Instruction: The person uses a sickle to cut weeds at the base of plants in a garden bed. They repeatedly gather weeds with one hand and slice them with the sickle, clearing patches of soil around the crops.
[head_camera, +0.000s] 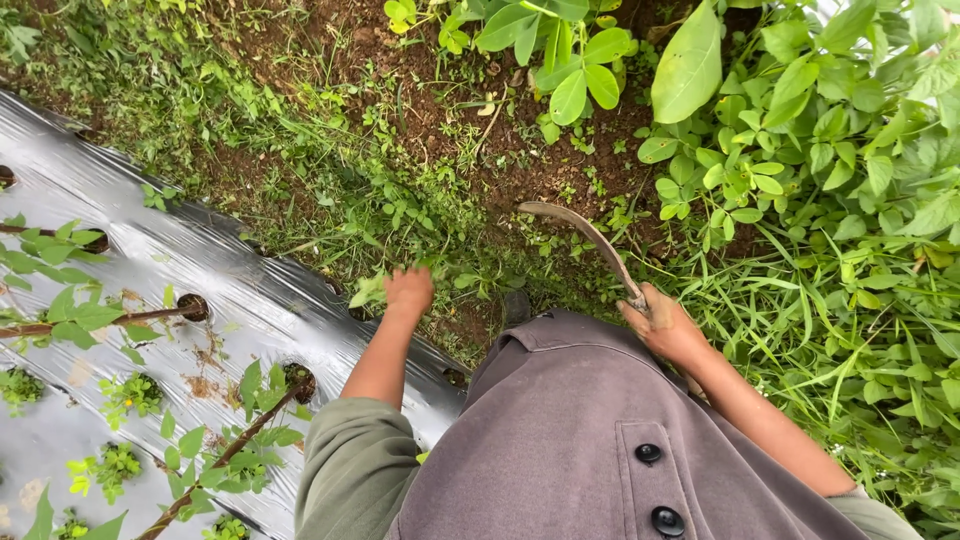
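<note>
— Where is the left hand (408, 292)?
— It is bunched around a tuft of weeds (372, 290) at the edge of the silver mulch film (150, 260).
— And the right hand (665, 325)?
— It is clenched on 1 sickle (590, 240), whose curved blade reaches up-left over the soil (470, 150).

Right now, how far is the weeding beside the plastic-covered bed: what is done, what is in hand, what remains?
Done: bare brown soil shows in a patch ahead. In hand: the right hand grips a curved sickle, and the left hand closes on a tuft of weeds at the edge of the silver plastic mulch. Left: low weeds along that edge and thick tall grass on the right.
</note>
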